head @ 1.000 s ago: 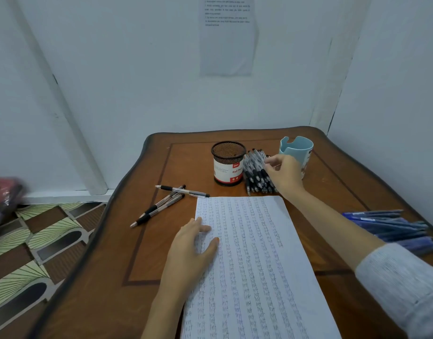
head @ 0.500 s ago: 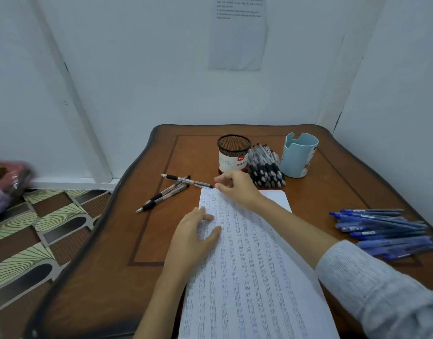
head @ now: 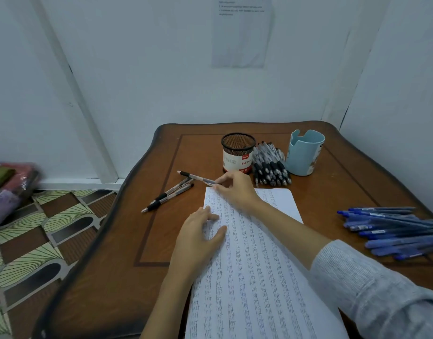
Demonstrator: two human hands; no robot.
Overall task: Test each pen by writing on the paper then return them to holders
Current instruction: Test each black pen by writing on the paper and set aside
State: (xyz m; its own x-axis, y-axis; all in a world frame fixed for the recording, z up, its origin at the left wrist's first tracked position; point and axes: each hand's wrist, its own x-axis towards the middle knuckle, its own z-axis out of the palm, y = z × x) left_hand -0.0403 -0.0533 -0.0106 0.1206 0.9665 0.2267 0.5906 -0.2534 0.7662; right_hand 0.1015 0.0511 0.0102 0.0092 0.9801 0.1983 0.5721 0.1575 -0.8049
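The right hand (head: 235, 190) pinches a black-grip pen (head: 197, 177) at the far-left corner of the paper (head: 259, 277). The left hand (head: 200, 237) lies flat on the paper. On the brown desk (head: 127, 241), in a white-walled corner, black pens (head: 270, 168) lie between the mesh holder (head: 238, 152) and the blue holder (head: 304, 154).

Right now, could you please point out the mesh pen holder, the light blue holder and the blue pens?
mesh pen holder (head: 235, 160): head view, labelled side wall.
light blue holder (head: 302, 156): head view, front wall.
blue pens (head: 394, 226): head view, a barrel mid-pile.
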